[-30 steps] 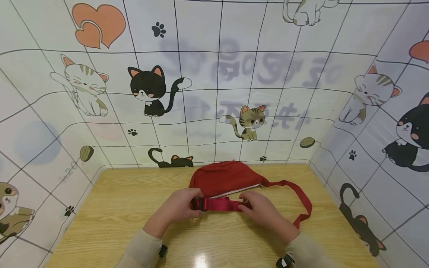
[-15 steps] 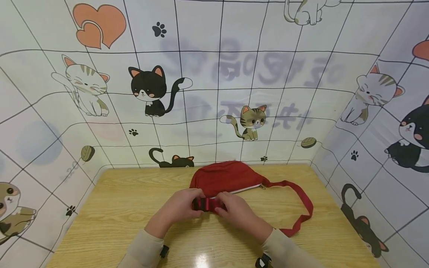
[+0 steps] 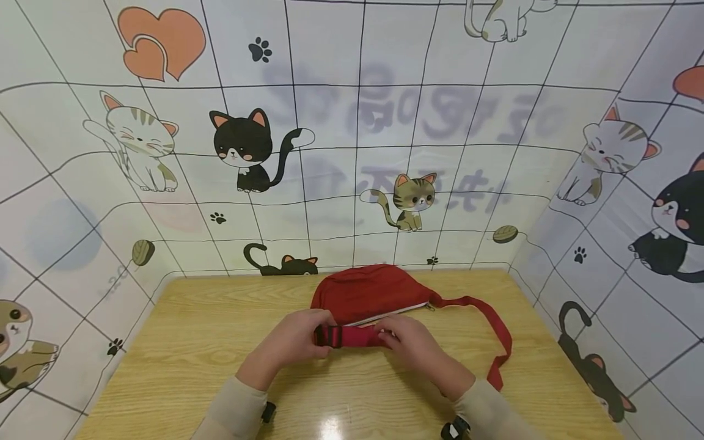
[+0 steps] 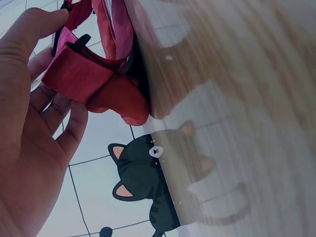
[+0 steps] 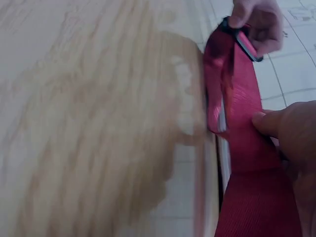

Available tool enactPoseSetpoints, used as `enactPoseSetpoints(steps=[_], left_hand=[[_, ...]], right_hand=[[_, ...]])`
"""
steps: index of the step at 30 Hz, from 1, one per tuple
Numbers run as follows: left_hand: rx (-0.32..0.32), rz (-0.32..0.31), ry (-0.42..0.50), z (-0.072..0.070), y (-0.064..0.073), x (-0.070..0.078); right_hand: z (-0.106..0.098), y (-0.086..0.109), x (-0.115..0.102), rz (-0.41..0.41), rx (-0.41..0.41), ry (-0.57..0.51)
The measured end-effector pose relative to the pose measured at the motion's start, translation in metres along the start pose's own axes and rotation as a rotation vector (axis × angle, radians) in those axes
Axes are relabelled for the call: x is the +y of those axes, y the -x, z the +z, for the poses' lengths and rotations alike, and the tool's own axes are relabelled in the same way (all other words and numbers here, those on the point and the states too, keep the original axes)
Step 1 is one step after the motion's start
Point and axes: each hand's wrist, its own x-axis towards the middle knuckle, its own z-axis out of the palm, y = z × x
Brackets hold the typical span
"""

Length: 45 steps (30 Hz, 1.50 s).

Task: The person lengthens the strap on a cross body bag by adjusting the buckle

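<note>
A red waist bag (image 3: 368,293) with a white zip along its near edge lies toward the back of the table. In front of it, my left hand (image 3: 299,336) holds the strap at a black strap slider (image 3: 332,336), thumb and fingertips on its ends. My right hand (image 3: 415,345) pinches the red webbing strap (image 3: 354,336) a short way to the right. In the right wrist view the strap (image 5: 247,128) runs flat from the slider past the right thumb, with a second layer beside it. The left wrist view shows the webbing (image 4: 76,74) folded over at the left fingers.
The rest of the strap (image 3: 497,324) curves out from the bag's right end and comes down behind the right forearm. A wood-grain table (image 3: 209,318) lies beneath. Cat-printed white sheets (image 3: 341,122) stand behind and on both sides.
My right hand slid left along the strap toward the slider, then moved part of the way back right, showing more webbing between the hands. The left hand and the bag stayed put.
</note>
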Motion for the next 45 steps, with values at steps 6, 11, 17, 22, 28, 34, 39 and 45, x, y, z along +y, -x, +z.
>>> enactPoseSetpoints(steps=[6, 11, 17, 22, 28, 34, 39, 45], left_hand=[[-0.011, 0.010, 0.019, 0.000, -0.001, 0.002], [0.022, 0.026, -0.013, 0.002, 0.001, 0.002], [0.038, 0.046, 0.001, 0.004, 0.002, -0.001], [0.042, 0.036, 0.038, 0.003, 0.004, 0.001], [0.050, 0.025, 0.047, 0.003, 0.005, 0.000], [0.149, 0.070, -0.109, 0.004, 0.008, -0.001], [0.165, 0.061, -0.185, 0.004, 0.011, -0.002], [0.172, 0.074, -0.186, 0.005, 0.013, -0.004]], right_hand=[[-0.008, 0.001, 0.002, 0.021, -0.045, 0.003], [-0.002, -0.005, -0.012, -0.004, -0.057, 0.042], [0.016, -0.026, -0.047, -0.089, -0.042, 0.141], [0.025, -0.036, -0.058, -0.094, -0.026, 0.204], [0.023, -0.038, -0.054, -0.044, -0.057, 0.102], [0.023, -0.038, -0.050, -0.030, -0.077, -0.008], [0.023, -0.039, -0.052, -0.051, -0.071, -0.053], [0.024, -0.040, -0.053, -0.117, -0.077, -0.042]])
